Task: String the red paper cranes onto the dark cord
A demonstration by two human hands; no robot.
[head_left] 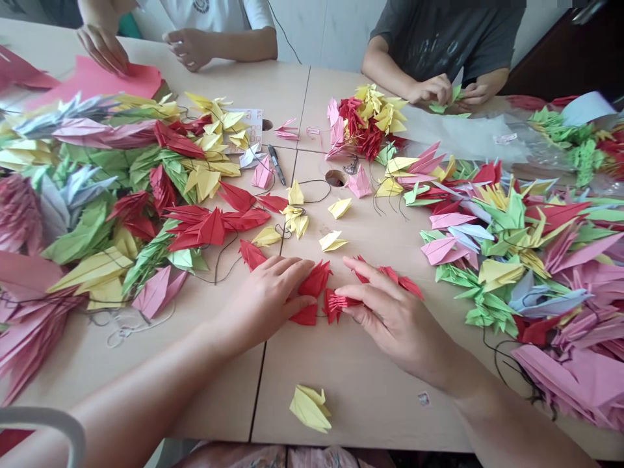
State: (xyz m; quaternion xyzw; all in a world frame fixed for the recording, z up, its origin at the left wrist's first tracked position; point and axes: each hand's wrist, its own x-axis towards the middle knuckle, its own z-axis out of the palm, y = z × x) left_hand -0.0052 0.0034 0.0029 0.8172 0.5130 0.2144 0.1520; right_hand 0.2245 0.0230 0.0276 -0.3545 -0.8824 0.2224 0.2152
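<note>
My left hand (267,296) lies on the table with its fingers stretched toward a cluster of red folded paper cranes (316,286), thumb and fingertips pressing on the pieces. My right hand (390,312) comes in from the right, thumb and forefinger pinched on a small stack of red cranes (336,304) strung on a dark thread. More red cranes (402,281) lie just behind its fingers. A single yellow paper crane (311,407) sits near the table's front edge.
Heaps of coloured paper cranes cover the left (97,208) and right (526,253) of the wooden table (341,377). A pen (277,165) lies mid-table. Two other people sit across: one with hands on pink paper (104,79), one folding green paper (446,94).
</note>
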